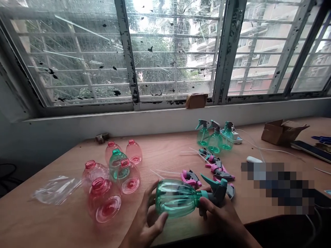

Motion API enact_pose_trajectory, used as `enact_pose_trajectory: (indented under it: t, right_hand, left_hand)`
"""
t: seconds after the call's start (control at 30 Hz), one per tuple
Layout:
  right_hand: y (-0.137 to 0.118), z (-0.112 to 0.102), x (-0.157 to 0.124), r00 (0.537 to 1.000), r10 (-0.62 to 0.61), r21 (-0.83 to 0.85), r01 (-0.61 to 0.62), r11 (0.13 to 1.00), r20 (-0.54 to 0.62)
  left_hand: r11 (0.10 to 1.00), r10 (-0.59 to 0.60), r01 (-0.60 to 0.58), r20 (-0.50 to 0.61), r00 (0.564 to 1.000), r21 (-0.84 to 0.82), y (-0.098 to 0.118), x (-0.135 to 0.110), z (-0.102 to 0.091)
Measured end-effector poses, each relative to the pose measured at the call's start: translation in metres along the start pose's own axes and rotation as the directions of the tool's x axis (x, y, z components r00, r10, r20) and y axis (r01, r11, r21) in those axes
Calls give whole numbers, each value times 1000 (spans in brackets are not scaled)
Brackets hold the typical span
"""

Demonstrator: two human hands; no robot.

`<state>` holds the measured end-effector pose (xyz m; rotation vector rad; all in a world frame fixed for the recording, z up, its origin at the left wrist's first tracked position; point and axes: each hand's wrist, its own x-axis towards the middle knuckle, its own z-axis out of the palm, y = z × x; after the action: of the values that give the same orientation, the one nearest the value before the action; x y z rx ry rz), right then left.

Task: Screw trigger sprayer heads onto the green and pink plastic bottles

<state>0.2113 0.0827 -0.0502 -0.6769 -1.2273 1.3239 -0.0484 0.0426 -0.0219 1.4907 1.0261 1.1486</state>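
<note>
A clear green spray bottle [177,198] lies sideways in the air above the table's front edge, its base to the left. My left hand [148,217] is wrapped round the base end. At the neck, my right hand [219,213] grips the collar of the grey and teal trigger sprayer [217,191], which sits on the bottle's mouth. Whether it is fully screwed down I cannot tell. Just behind the bottle lies a pink and grey trigger sprayer [190,178] with its thin tube pointing left. More pink and grey sprayers [217,168] lie in a row farther back.
Several pink bottles without tops [104,203] stand at left around a green one [116,160], beside a plastic bag [57,189]. Three green spray bottles [214,141] with sprayers on stand at the back. A cardboard box [280,132] and white cable [274,150] are at right.
</note>
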Motion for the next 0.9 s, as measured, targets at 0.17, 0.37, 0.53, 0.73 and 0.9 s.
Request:
enact_pose_trajectory:
  t: [0.17,0.37,0.53,0.73,0.9]
  right_hand:
    - [-1,1,-1,1000,-20,19,20,1000,7]
    - [3,5,-3,997,-49,-58,46,997,-64]
    - [2,3,-3,1000,3,-92,-5,996,-21]
    - [3,1,-1,1000,-14,-42,14,999,-10]
    - [2,3,-3,999,-32,-90,29,995,-40]
  left_hand:
    - [956,230,-227,6,973,188,-5,-6,0]
    - [998,45,-44,-21,999,34,-4,7,-5]
    - [1000,14,-14,4,1000,17,-1,1,-2]
    - [956,278,-272,-39,960,110,-14,-3,1]
    - [997,35,-28,-101,994,70,-16,8,-6]
